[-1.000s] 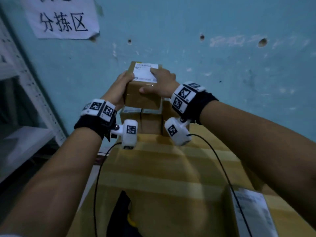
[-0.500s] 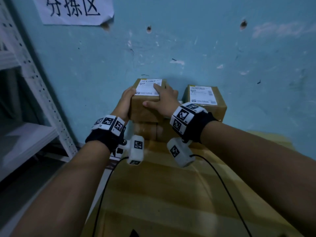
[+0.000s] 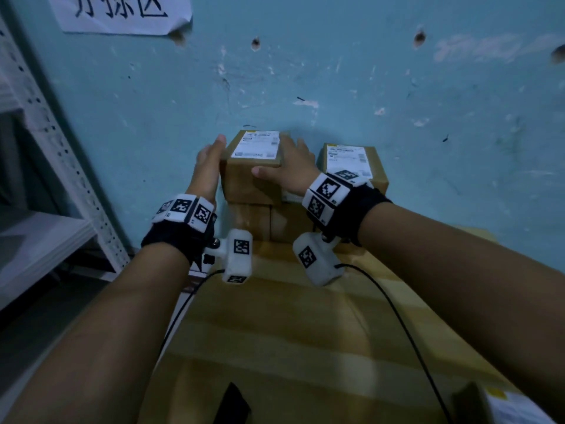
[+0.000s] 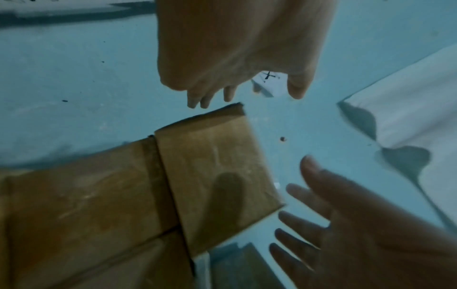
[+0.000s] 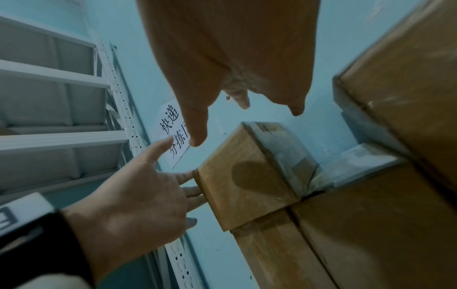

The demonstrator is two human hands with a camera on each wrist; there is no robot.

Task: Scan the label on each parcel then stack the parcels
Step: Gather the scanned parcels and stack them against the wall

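Note:
A brown parcel [image 3: 253, 175] with a white label [image 3: 256, 145] sits on top of other brown parcels [image 3: 266, 221] against the blue wall. My left hand [image 3: 209, 162] is beside its left face with straight fingers. My right hand [image 3: 290, 169] hovers at its right side, thumb out in front of the near face. In the left wrist view both my left hand [image 4: 235, 58] and my right hand [image 4: 346, 215] are spread and off the parcel [image 4: 215, 176]. A second labelled parcel [image 3: 351, 160] stands just to the right on the same stack.
White metal shelving [image 3: 61, 166] runs down the left. A paper sign [image 3: 122, 10] hangs on the wall. The stack rests on a large taped carton [image 3: 290, 332]. A dark object [image 3: 232, 405] and another labelled parcel [image 3: 513, 408] lie at the near edge.
Both hands carried the parcel down onto the stack, then let go of it. Their fingers have straightened and moved off its sides.

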